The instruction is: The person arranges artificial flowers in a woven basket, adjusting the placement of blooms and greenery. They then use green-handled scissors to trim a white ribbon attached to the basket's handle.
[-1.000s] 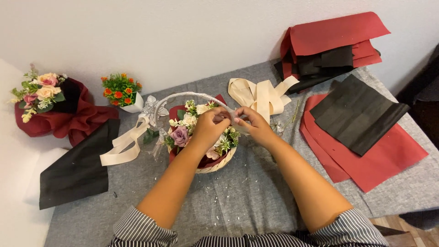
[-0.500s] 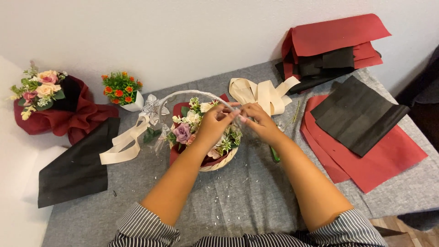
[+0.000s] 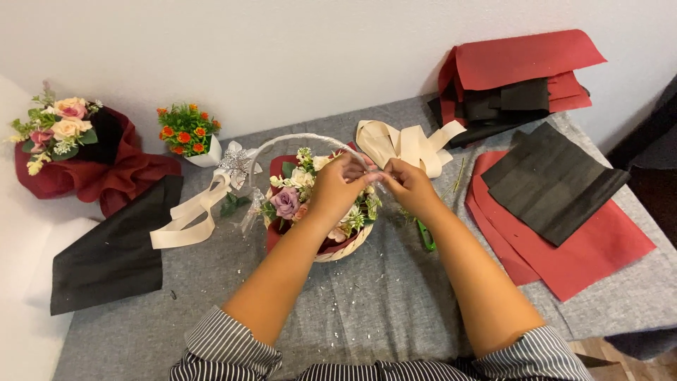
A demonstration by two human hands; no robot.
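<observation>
A small woven basket (image 3: 345,248) lined with red paper holds mixed flowers (image 3: 288,202), among them a mauve rose. Its white arched handle (image 3: 282,143) carries a silver bow (image 3: 235,164) with cream ribbon tails on the left side. My left hand (image 3: 337,189) and my right hand (image 3: 407,186) meet over the basket's right side, fingertips pinched together on the handle there; what lies between the fingers is too small to tell. A green tool (image 3: 425,236) lies on the cloth under my right forearm.
Grey cloth (image 3: 367,303) covers the table. A loose cream ribbon (image 3: 402,144) lies behind the hands. Red and black paper sheets (image 3: 557,204) sit at right, a folded stack (image 3: 515,85) behind. At left: a red-wrapped bouquet (image 3: 67,152), a small orange-flower pot (image 3: 189,137), a black sheet (image 3: 113,254).
Both hands stay pinched together at the basket handle's right side, shifting only slightly. The basket and ribbon have not moved.
</observation>
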